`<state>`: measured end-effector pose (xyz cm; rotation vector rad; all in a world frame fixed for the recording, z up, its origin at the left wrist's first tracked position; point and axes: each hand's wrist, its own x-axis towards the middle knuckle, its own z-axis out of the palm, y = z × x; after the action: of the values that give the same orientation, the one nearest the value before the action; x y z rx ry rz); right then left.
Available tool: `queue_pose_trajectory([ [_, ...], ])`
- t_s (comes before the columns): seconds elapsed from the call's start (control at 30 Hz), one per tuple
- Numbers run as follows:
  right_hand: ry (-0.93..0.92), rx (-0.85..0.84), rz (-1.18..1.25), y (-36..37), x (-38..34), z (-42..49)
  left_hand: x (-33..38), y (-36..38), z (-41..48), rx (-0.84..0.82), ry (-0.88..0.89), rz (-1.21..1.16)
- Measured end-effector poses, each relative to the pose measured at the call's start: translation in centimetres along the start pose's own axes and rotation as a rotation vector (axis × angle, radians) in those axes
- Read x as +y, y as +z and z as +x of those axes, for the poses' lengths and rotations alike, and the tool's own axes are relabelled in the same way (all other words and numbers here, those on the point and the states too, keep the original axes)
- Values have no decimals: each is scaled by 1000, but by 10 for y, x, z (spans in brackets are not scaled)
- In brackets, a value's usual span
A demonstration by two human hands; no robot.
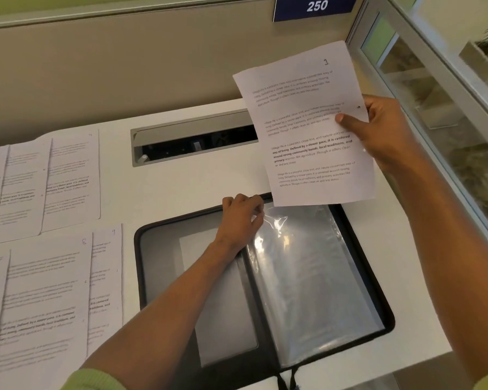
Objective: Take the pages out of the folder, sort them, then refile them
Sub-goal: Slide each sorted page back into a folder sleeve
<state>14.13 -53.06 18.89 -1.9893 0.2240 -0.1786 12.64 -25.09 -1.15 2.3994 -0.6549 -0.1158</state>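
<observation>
Here, an open folder (138, 243) lies by the tabletop's (181, 184) front edge, with sorted pages (48, 277) just left.
Left hand (241, 212) pinches the clear sleeve (307, 263) at its top edge; right hand (383, 130) grips page 1 (307, 122) by its right edge, above the folder's far rim — a tabletop strip separates it from the cable slot (192, 142).

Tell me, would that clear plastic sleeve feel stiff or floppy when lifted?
Probably floppy: the clear plastic sleeve crinkles where the left hand pinches its top corner. Likely slippery, given its glossy glare. It seems thin and light, lying flat in the open folder.
</observation>
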Motion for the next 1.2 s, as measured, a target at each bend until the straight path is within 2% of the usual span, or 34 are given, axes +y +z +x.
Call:
queue_pose_trajectory([
  [0.1, -30, -62, -65, 11, -11, 10, 0, 3, 5, -29, -134, -130],
  [0.2, -70, -124, -108, 24, -21, 22, -2, 8, 9, -7, -295, -379],
  [0.27, -93, -146, -130, 32, -25, 31, -1, 10, 9, 24, -343, -422],
  [0.5, -110, -248, -213, 56, -32, 54, 8, 5, -1, 108, -181, -147],
  [0.8, 15, -419, -200, 89, -12, 65, 6, 0, -1, 147, -89, -147],
  [1.03, 188, -510, -200, 116, 27, 65, 8, 1, 4, 37, -123, -82],
  [1.2, 286, -461, -367, 106, 54, 64, 14, 7, 11, -41, -109, -51],
])
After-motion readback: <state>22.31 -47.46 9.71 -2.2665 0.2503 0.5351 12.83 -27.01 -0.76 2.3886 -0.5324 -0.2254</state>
